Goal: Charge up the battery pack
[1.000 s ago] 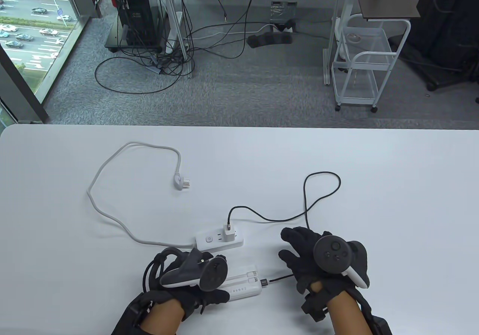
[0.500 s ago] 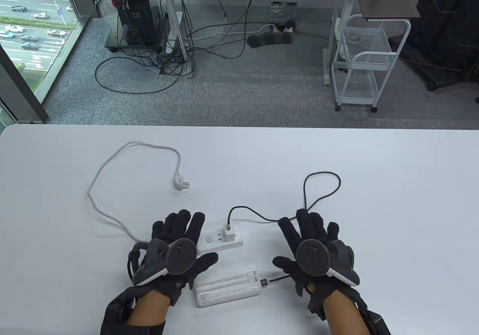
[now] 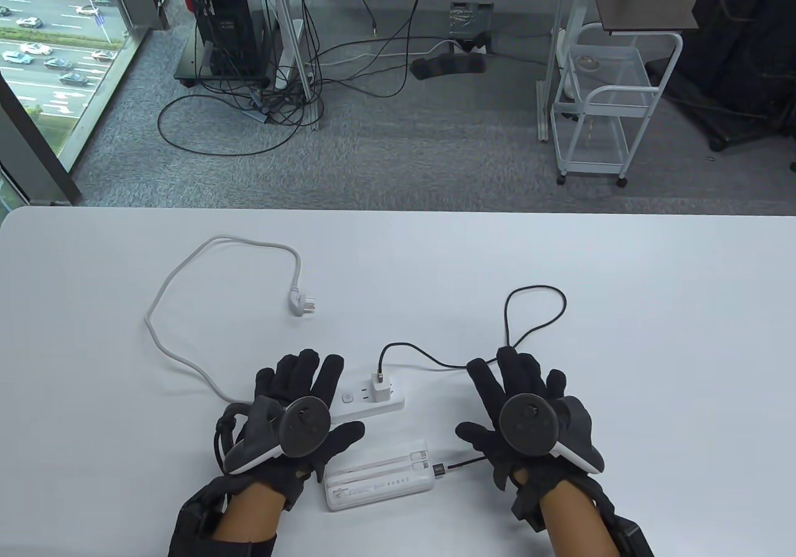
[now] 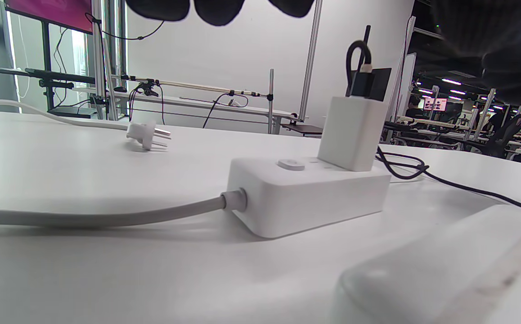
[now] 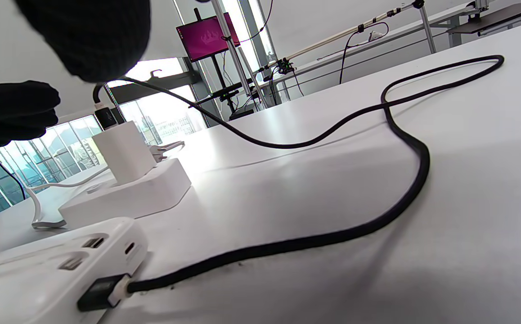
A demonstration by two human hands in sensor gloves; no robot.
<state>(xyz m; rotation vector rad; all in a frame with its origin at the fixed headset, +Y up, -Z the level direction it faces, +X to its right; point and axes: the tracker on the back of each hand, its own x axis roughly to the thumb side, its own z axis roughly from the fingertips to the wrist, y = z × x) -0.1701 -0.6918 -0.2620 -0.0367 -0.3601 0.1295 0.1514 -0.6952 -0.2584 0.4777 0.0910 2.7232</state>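
Observation:
The white battery pack (image 3: 379, 484) lies near the table's front edge, between my hands. A black cable (image 3: 535, 324) runs from its right end, where the black plug (image 5: 101, 291) sits in its port, to a white charger (image 3: 380, 388) standing in the white power strip (image 3: 367, 401). My left hand (image 3: 298, 408) lies open and flat left of the pack, its fingers beside the strip. My right hand (image 3: 516, 401) lies open and flat to the right, over the cable. Neither hand holds anything. The pack (image 4: 445, 270) and strip (image 4: 305, 193) also show in the left wrist view.
The strip's grey cord (image 3: 186, 358) curls left and back to its loose wall plug (image 3: 303, 301), which lies unplugged on the table (image 3: 653, 308). Beyond the far edge are floor cables and a white cart (image 3: 606, 94).
My left hand let go of the battery pack and spread flat to its left. My right hand let go of the cable end, opened and moved a little forward. Both have been nearly still since.

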